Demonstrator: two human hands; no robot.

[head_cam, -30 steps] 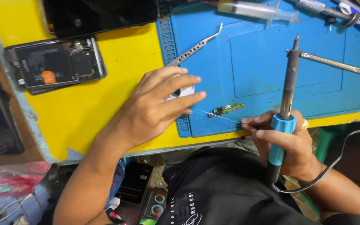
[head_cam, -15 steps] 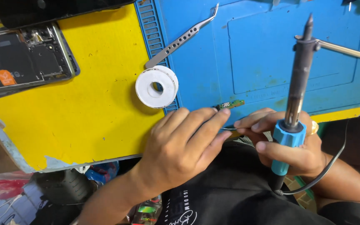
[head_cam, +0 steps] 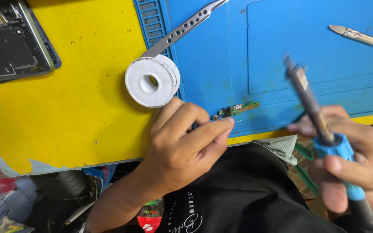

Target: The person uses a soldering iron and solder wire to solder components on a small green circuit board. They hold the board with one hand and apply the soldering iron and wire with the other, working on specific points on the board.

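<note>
My left hand (head_cam: 182,146) rests at the front edge of the blue mat (head_cam: 281,51), thumb and forefinger pinched on a thin solder wire (head_cam: 237,122) whose tip pokes out beside a small green circuit board (head_cam: 238,108). A white solder spool (head_cam: 152,82) lies just above that hand, straddling the mat's edge. My right hand (head_cam: 350,159) grips a soldering iron (head_cam: 311,108) by its blue handle. The iron is blurred, its tip tilted up and left over the mat, to the right of the board.
Perforated metal tweezers (head_cam: 186,28) lie above the spool. Another metal tool (head_cam: 363,39) lies at the far right of the mat. An opened phone (head_cam: 9,43) sits at the top left of the yellow table (head_cam: 65,121). My black shirt fills the bottom.
My left hand left the spool and came down to the mat's front edge, next to the green board. The iron has swung from near upright to a leftward tilt. The view moved closer.
</note>
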